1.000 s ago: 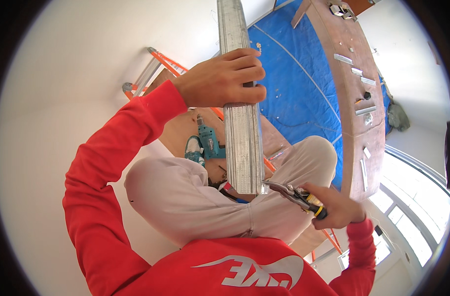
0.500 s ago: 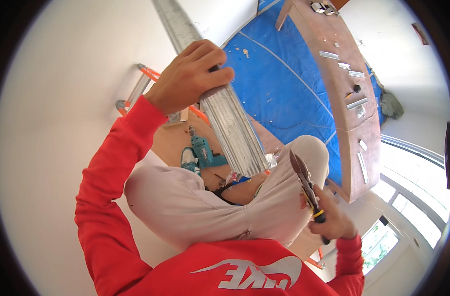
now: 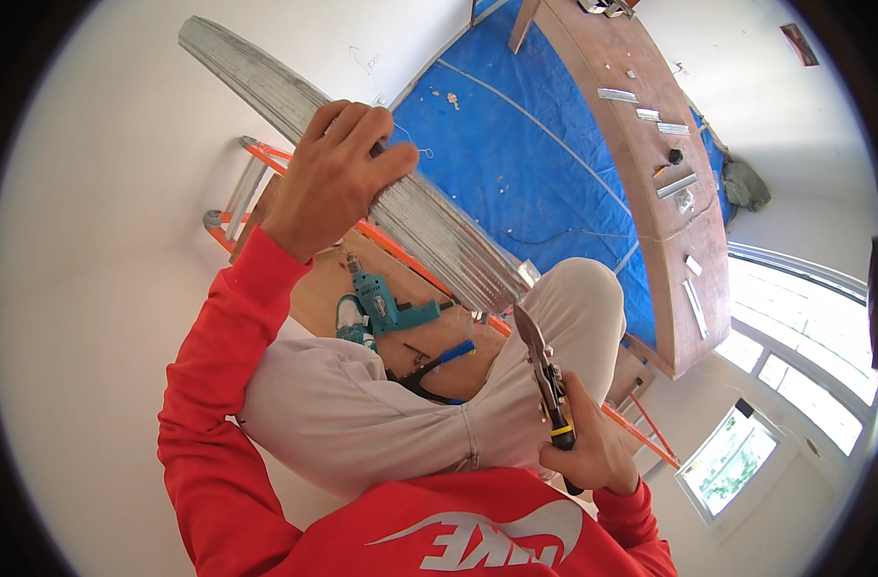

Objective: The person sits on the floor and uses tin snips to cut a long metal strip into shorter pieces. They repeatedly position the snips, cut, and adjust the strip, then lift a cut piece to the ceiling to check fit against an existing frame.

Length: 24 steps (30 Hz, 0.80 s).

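My left hand (image 3: pixel 335 178) is wrapped over a long ribbed metal channel (image 3: pixel 448 236), gripping it near its middle. The channel slants from the upper left down toward my bent knee, its near end a little above my lap. In my right hand (image 3: pixel 598 442) are tin snips (image 3: pixel 547 380) with black and yellow handles, blades pointing up. The blade tip is close to the channel's near end; whether they touch I cannot tell. My fingers partly hide the snips' handles.
A teal drill (image 3: pixel 381 300) and a blue-and-black tool (image 3: pixel 448 358) lie on the board before my legs. Orange ladder rails (image 3: pixel 248 183) stand left. Beyond are a blue tarp (image 3: pixel 554 173) and a long wooden plank (image 3: pixel 670 279) bearing several metal offcuts (image 3: pixel 676 186).
The channel has tilted, its far end swinging left and down into view. My right hand has brought the snips left, up to the channel's near end. My left hand has shifted left and slightly down.
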Each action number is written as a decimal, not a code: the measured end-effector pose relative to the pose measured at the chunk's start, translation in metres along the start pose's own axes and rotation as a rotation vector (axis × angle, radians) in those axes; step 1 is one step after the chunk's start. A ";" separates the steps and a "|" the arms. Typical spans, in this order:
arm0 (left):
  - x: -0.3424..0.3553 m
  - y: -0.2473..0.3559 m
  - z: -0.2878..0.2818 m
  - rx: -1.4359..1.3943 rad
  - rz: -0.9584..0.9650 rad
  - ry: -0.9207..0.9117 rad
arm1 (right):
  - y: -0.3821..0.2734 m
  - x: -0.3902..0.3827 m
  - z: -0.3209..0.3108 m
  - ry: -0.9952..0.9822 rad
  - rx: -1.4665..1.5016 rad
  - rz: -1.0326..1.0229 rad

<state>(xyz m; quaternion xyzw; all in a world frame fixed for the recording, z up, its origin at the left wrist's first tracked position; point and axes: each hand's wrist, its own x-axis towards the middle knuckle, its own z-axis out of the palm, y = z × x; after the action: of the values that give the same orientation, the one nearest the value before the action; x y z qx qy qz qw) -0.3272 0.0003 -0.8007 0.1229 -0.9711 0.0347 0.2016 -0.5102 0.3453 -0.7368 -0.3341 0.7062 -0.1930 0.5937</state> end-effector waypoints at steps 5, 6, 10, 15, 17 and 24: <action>-0.003 -0.003 0.005 0.000 -0.018 0.001 | -0.001 -0.004 -0.002 0.017 0.082 0.089; -0.003 -0.002 0.007 -0.016 -0.015 0.012 | -0.002 -0.003 -0.003 0.028 0.062 0.116; -0.006 0.003 0.010 -0.044 0.003 0.033 | -0.002 0.003 0.000 0.057 0.036 0.065; -0.006 0.006 0.010 -0.025 -0.003 0.015 | -0.003 0.010 0.002 0.054 0.039 0.056; -0.006 0.006 0.010 -0.011 -0.007 0.007 | -0.004 0.011 0.001 0.048 0.045 0.070; -0.009 0.008 0.007 -0.020 0.024 -0.027 | -0.006 0.008 0.004 0.035 0.095 0.069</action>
<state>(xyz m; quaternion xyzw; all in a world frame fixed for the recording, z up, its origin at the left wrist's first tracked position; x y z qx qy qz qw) -0.3238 0.0092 -0.8112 0.1099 -0.9755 0.0256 0.1891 -0.5051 0.3365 -0.7392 -0.2776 0.7176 -0.2116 0.6027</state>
